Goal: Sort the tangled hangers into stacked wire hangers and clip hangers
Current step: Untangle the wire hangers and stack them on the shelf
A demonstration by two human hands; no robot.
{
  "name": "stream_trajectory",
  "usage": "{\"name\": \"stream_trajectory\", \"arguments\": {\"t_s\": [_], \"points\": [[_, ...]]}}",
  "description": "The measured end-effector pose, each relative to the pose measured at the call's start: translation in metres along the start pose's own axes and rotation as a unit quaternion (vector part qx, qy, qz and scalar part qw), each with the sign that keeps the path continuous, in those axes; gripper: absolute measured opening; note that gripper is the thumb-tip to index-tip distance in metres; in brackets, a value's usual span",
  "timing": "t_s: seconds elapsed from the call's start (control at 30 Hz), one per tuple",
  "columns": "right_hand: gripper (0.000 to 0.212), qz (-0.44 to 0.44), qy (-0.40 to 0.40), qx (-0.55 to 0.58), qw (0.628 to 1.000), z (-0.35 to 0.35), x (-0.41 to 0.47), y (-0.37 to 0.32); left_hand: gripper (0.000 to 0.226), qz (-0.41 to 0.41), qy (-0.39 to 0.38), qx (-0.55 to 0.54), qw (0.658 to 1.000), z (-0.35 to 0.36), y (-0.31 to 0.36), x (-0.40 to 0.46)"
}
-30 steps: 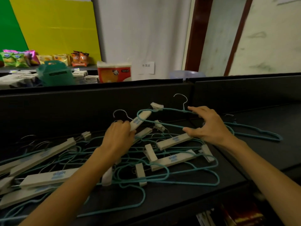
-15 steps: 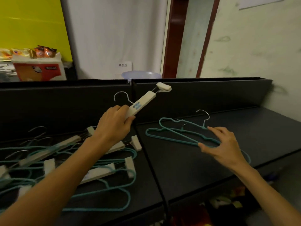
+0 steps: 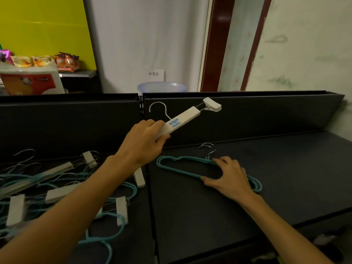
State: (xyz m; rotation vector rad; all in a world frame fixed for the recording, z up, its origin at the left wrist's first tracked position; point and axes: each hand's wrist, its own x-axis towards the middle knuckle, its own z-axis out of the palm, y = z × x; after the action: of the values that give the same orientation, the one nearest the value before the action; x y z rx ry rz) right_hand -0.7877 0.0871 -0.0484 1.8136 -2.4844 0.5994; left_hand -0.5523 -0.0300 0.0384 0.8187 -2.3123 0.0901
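My left hand [image 3: 144, 143] grips a white clip hanger [image 3: 182, 120] by its bar and holds it up in the air, tilted, its clip end pointing up and right. My right hand [image 3: 228, 178] rests on a small stack of teal wire hangers [image 3: 179, 167] lying flat on the right black shelf [image 3: 285, 178]; thumb and fingers touch the stack's near and far wires. A tangled pile of teal wire hangers and white clip hangers [image 3: 57, 191] covers the left shelf under my left forearm.
A black back panel [image 3: 247, 115] rises behind both shelves, with a seam [image 3: 150, 206] between them. Behind the panel stand a blue plastic basin [image 3: 162, 87], a tissue pack [image 3: 30, 80] and snack bags [image 3: 66, 61]. The right shelf ends at a wall.
My right hand carried the teal wire hangers to the right shelf and set them flat. My left hand lifted the white clip hanger out of the pile. The view swung right.
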Motion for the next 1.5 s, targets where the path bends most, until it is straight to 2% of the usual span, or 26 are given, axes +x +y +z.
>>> {"name": "stream_trajectory", "arguments": {"t_s": [0.47, 0.53, 0.63, 0.8, 0.93, 1.3, 1.5], "points": [[0.091, 0.020, -0.017, -0.046, 0.999, -0.001, 0.000, -0.014, 0.039, 0.091, -0.024, -0.047, 0.994, 0.035, 0.012, 0.033], [0.092, 0.015, 0.003, -0.053, 0.998, -0.007, -0.008, -0.010, 0.040, 0.101, -0.034, -0.058, 0.993, 0.046, 0.026, 0.041], [0.080, 0.021, 0.065, -0.047, 0.997, -0.027, -0.021, 0.015, 0.042, 0.113, -0.057, -0.076, 0.989, 0.066, 0.053, 0.054], [0.060, 0.076, 0.152, -0.062, 0.984, -0.069, -0.043, 0.091, 0.042, 0.140, -0.116, -0.098, 0.978, 0.107, 0.117, 0.077], [0.063, 0.105, 0.175, -0.096, 0.974, -0.098, -0.058, 0.176, 0.039, 0.144, -0.161, -0.113, 0.970, 0.158, 0.181, 0.102], [0.058, 0.109, 0.139, -0.096, 0.980, -0.178, -0.048, 0.421, 0.042, 0.092, -0.241, -0.115, 0.959, 0.313, 0.377, 0.192], [0.054, 0.105, 0.118, -0.062, 0.986, -0.198, -0.029, 0.507, 0.044, 0.085, -0.239, -0.079, 0.964, 0.361, 0.430, 0.235]]}}
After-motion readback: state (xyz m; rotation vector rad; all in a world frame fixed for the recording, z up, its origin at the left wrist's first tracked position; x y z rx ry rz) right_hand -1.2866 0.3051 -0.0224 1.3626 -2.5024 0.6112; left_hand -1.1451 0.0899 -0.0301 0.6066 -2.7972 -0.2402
